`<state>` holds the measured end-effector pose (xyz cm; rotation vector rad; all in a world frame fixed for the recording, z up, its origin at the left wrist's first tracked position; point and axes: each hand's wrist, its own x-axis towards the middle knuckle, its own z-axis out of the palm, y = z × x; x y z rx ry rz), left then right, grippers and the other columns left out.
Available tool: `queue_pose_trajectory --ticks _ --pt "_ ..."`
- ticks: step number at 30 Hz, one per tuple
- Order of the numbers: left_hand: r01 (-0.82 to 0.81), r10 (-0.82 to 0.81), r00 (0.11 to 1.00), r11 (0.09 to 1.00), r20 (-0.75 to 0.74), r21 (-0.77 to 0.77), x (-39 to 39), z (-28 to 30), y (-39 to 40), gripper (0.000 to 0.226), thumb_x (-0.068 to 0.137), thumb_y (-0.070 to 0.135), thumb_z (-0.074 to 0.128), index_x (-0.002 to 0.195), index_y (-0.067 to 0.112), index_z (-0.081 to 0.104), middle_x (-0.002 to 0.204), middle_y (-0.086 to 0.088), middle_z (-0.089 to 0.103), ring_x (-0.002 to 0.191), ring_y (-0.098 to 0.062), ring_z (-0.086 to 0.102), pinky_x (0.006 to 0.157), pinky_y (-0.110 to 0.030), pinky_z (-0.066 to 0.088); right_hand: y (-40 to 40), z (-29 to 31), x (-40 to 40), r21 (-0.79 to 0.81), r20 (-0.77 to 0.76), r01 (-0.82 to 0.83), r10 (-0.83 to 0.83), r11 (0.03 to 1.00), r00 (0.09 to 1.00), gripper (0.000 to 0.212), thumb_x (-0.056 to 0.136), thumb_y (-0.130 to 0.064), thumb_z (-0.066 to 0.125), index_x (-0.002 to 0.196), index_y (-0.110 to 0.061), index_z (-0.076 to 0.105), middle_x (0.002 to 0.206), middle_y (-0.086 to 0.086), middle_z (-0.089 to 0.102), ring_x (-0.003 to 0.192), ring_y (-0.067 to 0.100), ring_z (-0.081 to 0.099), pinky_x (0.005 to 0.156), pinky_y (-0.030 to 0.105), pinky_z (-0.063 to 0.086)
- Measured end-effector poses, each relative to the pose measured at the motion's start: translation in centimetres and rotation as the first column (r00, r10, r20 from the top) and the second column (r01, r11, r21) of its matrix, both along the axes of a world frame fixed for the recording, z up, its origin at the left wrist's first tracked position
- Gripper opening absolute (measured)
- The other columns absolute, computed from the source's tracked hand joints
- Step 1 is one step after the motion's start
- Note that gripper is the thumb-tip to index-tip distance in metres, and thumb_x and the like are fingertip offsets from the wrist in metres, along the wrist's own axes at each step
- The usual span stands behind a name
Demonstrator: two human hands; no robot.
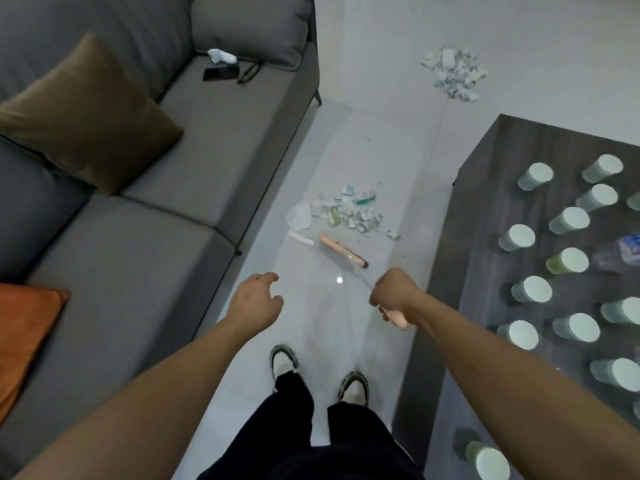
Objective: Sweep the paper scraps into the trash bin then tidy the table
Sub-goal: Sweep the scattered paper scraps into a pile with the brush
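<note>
The right hand (394, 292) is clenched round a pale pink broom handle (394, 315); the left hand (256, 303) hangs loose, holding nothing. The broom head (341, 250) rests on the floor (381, 140) just behind a heap of torn paper scraps (341, 211) — white, green-printed, no writing legible. A second pile (453, 72) lies farther off, past the table (485, 188).

Floor (381, 133): I see pale glossy tiles. A near scrap pile (341, 213) lies between sofa and table, a far pile (453, 72) beyond the table's corner. The broom head (343, 251) rests just behind the near pile.
Table (485, 209): dark top; I count many upturned paper cups (535, 176) in rows and a plastic bottle (623, 251) lying among them.
Sofa (214, 140): grey; a brown cushion (86, 116), an orange cushion (24, 337), a phone (220, 73).
</note>
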<state>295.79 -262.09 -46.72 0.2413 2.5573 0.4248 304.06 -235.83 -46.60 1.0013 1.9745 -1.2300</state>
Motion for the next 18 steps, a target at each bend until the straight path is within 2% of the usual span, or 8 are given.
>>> queue_pose_trajectory --ticks 2,4,9,13,15,18 --pt "-0.005 0.005 1.000 1.000 0.013 0.007 -1.3 -0.3 0.1 0.051 0.087 0.022 0.055 0.138 0.020 0.048 0.141 -0.005 0.047 0.119 -0.023 0.050 0.090 -0.029 0.039 -0.2 1.2 -1.4 -0.071 -0.003 0.049 -0.050 0.996 0.999 0.011 0.081 0.011 0.062 0.075 0.004 0.057 0.060 0.018 0.052 0.041 0.024 0.051 0.048 0.027 0.042" --pt "-0.015 0.015 1.000 1.000 0.017 0.024 -3.0 -0.5 0.3 0.052 0.087 0.021 0.054 0.138 0.021 0.047 0.141 -0.005 0.047 0.118 -0.023 0.050 0.087 -0.028 0.039 -0.8 2.1 -2.9 -0.152 0.001 0.089 -0.090 0.984 0.996 0.009 0.081 0.010 0.064 0.078 0.004 0.058 0.061 0.017 0.052 0.032 0.020 0.047 0.039 0.020 0.038" --pt "-0.009 0.009 1.000 0.998 -0.004 0.070 -8.1 -1.1 0.4 0.053 0.085 0.018 0.055 0.138 0.019 0.049 0.140 -0.008 0.048 0.125 -0.025 0.046 0.097 -0.031 0.037 -4.0 1.7 -8.4 -0.294 0.115 0.179 -0.151 0.939 0.982 0.012 0.083 -0.002 0.067 0.091 0.003 0.059 0.060 0.016 0.054 0.033 0.016 0.043 0.037 0.016 0.028" --pt "-0.024 0.021 0.999 0.996 0.027 0.089 -12.5 -1.8 -0.8 0.053 0.085 0.017 0.055 0.138 0.018 0.049 0.139 -0.008 0.048 0.124 -0.025 0.047 0.096 -0.028 0.037 -5.9 -0.6 -13.2 -0.444 0.282 0.401 -0.299 0.802 0.911 0.012 0.089 -0.007 0.064 0.095 0.001 0.056 0.060 0.011 0.052 0.038 0.012 0.043 0.033 0.017 0.027" --pt "-0.039 0.036 0.999 0.996 0.039 0.080 -14.9 -2.3 -1.6 0.053 0.085 0.016 0.055 0.138 0.018 0.050 0.141 -0.008 0.048 0.126 -0.025 0.046 0.099 -0.030 0.037 -5.9 -1.6 -15.3 -0.429 0.309 0.443 -0.332 0.787 0.891 0.013 0.089 -0.007 0.065 0.095 0.002 0.058 0.060 0.010 0.053 0.038 0.011 0.043 0.032 0.017 0.028" --pt "-0.046 0.043 0.998 0.997 0.046 0.062 -18.3 -3.0 -2.8 0.053 0.084 0.015 0.055 0.137 0.017 0.050 0.139 -0.008 0.049 0.123 -0.025 0.049 0.097 -0.033 0.041 -5.2 -2.1 -18.3 -0.275 0.236 0.350 -0.290 0.895 0.927 0.017 0.083 -0.008 0.073 0.090 0.006 0.065 0.058 0.011 0.056 0.036 0.013 0.044 0.035 0.018 0.030"
